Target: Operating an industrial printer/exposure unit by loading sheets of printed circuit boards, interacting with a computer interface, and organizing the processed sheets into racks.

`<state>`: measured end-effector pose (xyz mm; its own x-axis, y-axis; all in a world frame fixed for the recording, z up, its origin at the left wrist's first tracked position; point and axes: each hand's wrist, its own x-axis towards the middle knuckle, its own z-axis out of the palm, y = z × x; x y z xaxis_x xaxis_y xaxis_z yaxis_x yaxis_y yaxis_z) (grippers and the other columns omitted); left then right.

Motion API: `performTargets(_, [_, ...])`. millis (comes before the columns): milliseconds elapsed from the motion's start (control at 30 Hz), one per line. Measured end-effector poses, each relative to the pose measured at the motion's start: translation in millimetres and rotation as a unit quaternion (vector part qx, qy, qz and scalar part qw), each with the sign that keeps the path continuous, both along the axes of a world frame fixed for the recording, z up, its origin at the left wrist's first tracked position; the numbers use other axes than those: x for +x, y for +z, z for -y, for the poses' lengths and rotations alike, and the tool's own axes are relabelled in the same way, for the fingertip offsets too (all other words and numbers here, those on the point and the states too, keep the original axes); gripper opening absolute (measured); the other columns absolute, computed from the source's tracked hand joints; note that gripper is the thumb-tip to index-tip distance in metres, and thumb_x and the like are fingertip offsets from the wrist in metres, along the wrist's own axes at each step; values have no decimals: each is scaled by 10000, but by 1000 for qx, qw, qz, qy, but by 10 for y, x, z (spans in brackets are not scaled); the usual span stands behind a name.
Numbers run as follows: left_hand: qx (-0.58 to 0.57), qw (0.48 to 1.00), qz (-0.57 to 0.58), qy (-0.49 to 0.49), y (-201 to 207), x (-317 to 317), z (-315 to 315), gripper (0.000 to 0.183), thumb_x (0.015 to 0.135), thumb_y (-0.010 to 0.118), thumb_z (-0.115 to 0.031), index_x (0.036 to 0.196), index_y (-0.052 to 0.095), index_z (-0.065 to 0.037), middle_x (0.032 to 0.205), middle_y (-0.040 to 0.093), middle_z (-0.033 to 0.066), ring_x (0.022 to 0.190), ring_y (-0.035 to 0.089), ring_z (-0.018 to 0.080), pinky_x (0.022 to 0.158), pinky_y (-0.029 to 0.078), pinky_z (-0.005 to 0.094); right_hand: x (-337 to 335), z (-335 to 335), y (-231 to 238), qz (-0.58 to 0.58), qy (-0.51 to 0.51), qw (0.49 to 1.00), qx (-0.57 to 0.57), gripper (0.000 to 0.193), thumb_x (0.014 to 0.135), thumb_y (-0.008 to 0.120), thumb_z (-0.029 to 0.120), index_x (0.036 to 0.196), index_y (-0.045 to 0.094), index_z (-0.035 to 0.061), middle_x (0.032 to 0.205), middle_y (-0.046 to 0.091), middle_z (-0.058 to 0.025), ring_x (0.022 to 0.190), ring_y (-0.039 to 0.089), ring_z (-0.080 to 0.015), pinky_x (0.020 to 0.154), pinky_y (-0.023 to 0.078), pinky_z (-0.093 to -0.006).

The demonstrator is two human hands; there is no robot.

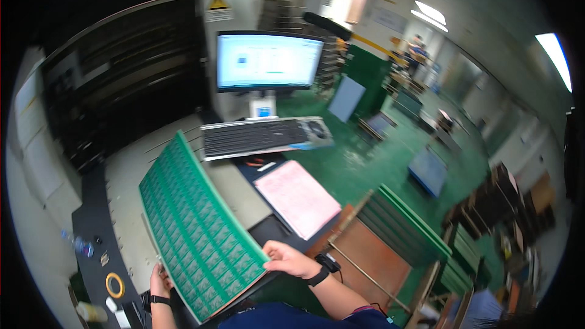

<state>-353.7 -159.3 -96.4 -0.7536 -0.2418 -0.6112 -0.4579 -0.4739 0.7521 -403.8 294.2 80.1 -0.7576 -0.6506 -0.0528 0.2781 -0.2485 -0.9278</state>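
A large green circuit board panel (198, 225), printed with rows of repeated square patterns, is held tilted in front of me. My left hand (159, 283) grips its near left edge, with part of the fingers hidden by the panel. On the near right corner, my right hand (289, 260) pinches the edge between thumb and fingers. The panel's far end reaches over the pale machine table (131, 173). Each wrist wears a dark band.
Beyond the panel stand a keyboard (256, 137) and a lit monitor (268, 61). Pink paper sheets (297, 198) lie to the right, near a green rack (402, 225). Yellow tape (114, 284) and a plastic bottle (77, 244) are at left. A person (417, 49) is far off.
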Motion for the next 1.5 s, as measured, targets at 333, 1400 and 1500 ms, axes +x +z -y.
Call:
performTargets(333, [12, 985, -162, 56, 620, 6, -1552, 425, 939, 382, -332, 1164, 544, -10, 1173, 577, 91, 1046, 546, 211, 921, 412, 342, 1200, -877, 133, -96, -38, 995, -14, 196, 882, 609, 127, 994, 473, 41, 942, 521, -1, 877, 495, -69, 785, 428, -236])
performTargets(1400, [364, 810, -329, -323, 1574, -447, -6392, 482, 943, 392, -434, 1325, 419, -141, 1259, 494, 92, 1198, 443, 241, 1007, 384, 463, 4808, -3966, 675, -492, -433, 701, 281, 243, 782, 674, 257, 713, 608, 33, 734, 655, -138, 657, 646, -240, 613, 513, -314])
performTargets(1500, [337, 850, -269, -303, 1476, -566, -6733, 452, 941, 413, -396, 1311, 428, -136, 1256, 491, 87, 1175, 458, 237, 995, 399, 453, 4668, -3820, 854, -409, -485, 690, 350, 274, 792, 681, 300, 753, 621, 36, 792, 672, -122, 698, 648, -255, 614, 514, -335])
